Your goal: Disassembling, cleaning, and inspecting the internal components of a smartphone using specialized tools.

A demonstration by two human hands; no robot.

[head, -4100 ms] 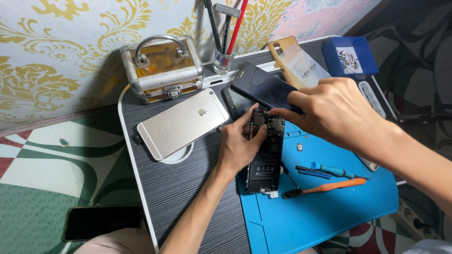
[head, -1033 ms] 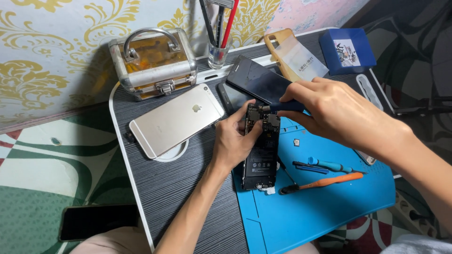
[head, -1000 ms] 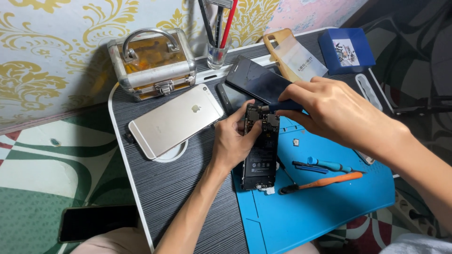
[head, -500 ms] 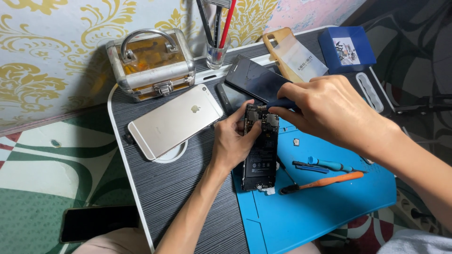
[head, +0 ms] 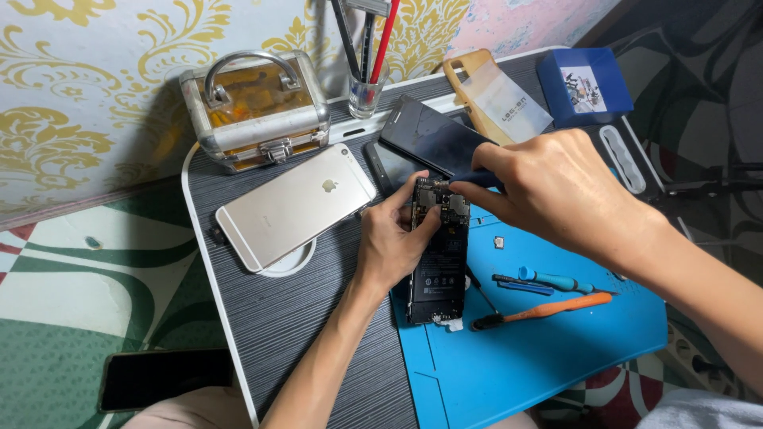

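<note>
An opened phone (head: 439,266) lies on the blue work mat (head: 540,357), its battery and circuit board exposed. My left hand (head: 393,238) grips the phone's left edge near the top, thumb on the board. My right hand (head: 556,187) holds a dark blue-handled screwdriver (head: 469,179) with its tip on the top of the circuit board. Whether the tip sits in a screw is too small to tell.
A gold phone (head: 296,205) lies face down on a white round pad. Behind stand a metal case (head: 253,107), a glass of tools (head: 367,83), dark phone screens (head: 429,137), a phone cover (head: 497,99) and a blue box (head: 584,83). An orange tool (head: 548,308) and a blue screwdriver (head: 552,280) lie on the mat. A black phone (head: 163,377) lies on the floor.
My right hand has shifted slightly left and down over the top of the opened phone. My left hand keeps its hold on the phone.
</note>
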